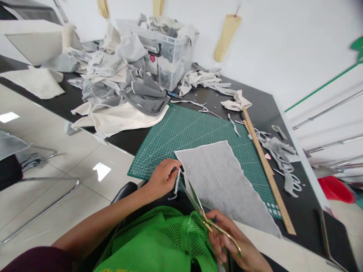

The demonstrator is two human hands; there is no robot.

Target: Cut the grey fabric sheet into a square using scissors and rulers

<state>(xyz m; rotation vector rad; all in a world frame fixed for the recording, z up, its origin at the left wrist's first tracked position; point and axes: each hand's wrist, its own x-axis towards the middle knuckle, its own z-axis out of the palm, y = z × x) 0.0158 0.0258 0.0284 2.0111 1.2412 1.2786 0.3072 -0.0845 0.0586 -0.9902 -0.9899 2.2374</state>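
Blk counter [258, 88] carrying clear bin [177, 51] w/ cloths [187, 31]; L grip [164, 177] pinching gry fabric [221, 173], R grip [231, 234] clasping scissors [203, 217].

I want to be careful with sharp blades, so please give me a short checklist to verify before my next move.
1. Left hand grips the grey cloth by its corner: ok.
2. Right hand holds the scissors by the gold handles: ok.
3. Blade tips away from the left fingers: ok, a small gap shows, but the blades are open.
4. Grey cloth wholly on the green mat: not ok, it hangs past the near edge.
5. Wooden ruler off the cloth: ok, it lies to the right.
6. Blades not touching the green garment: cannot tell, they are very close in this view.
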